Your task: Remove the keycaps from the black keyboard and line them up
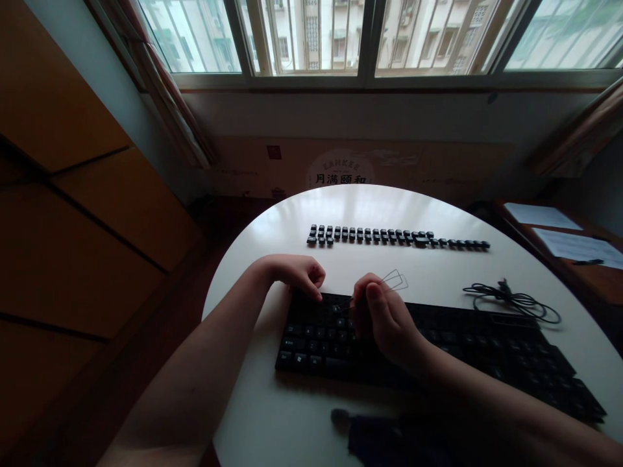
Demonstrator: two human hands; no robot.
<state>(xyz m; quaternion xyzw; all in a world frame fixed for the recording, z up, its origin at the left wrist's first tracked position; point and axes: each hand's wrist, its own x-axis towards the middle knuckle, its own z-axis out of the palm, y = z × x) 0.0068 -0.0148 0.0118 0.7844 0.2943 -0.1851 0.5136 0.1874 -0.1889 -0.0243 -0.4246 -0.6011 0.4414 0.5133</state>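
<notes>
A black keyboard (335, 368) lies on the round white table (257, 402), its top rows partly stripped of keycaps at the left. My left hand (299, 272) is at its upper left corner, fingers curled and thumb pressed down on the edge. In my right hand (382, 318), closed over the keyboard's left half, is a wire keycap puller (396, 280). Thin wire loops stick out past the fist at the upper right, and more wire reaches a key at its left. The puller's handle is hidden by my fingers.
Loose black keycaps (367, 235) stand in rows beyond the keyboard. A coiled black cable (511, 299) lies at the right. Near the front edge is a dark object (374, 434) in shadow, with a rounded end. Papers (577, 245) and a pen lie on a brown surface at far right.
</notes>
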